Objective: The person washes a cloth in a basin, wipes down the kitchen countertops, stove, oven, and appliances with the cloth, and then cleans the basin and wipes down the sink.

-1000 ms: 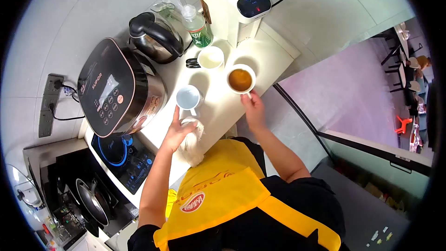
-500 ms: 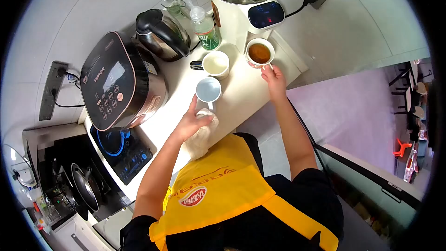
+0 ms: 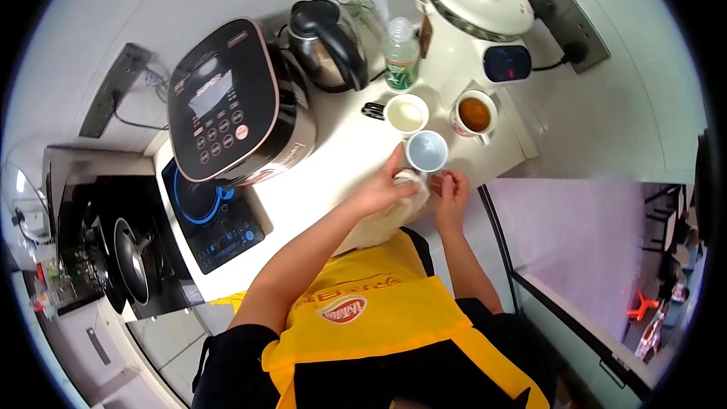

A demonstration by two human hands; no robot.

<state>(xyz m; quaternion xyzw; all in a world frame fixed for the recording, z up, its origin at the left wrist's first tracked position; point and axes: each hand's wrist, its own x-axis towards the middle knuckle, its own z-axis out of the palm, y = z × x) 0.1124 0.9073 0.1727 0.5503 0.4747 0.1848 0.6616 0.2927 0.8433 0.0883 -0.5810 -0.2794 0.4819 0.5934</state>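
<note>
My left hand (image 3: 385,188) is closed on a crumpled off-white cloth (image 3: 376,226), its index finger reaching toward a white cup (image 3: 427,151) with a pale blue inside. At that cup's handle, on the side nearest me, the curled fingers of my right hand (image 3: 450,191) pinch; the handle is mostly hidden. Just behind stands a white mug (image 3: 407,115) with a black handle and a pale interior. To the right, a cup of brown liquid (image 3: 475,115) sits by the white water dispenser (image 3: 462,38), untouched, its handle toward me.
A black rice cooker (image 3: 227,106) stands left on the counter (image 3: 333,155). An electric kettle (image 3: 326,49), a glass jug (image 3: 357,11) and a plastic bottle (image 3: 400,60) line the back. The induction hob (image 3: 216,223) lies at the front left. A glass-panelled edge (image 3: 560,310) runs along the right.
My right hand has let go of the cup of brown liquid and moved left to the blue-lined cup's handle. My left hand still holds the cloth. The camera view has shifted.
</note>
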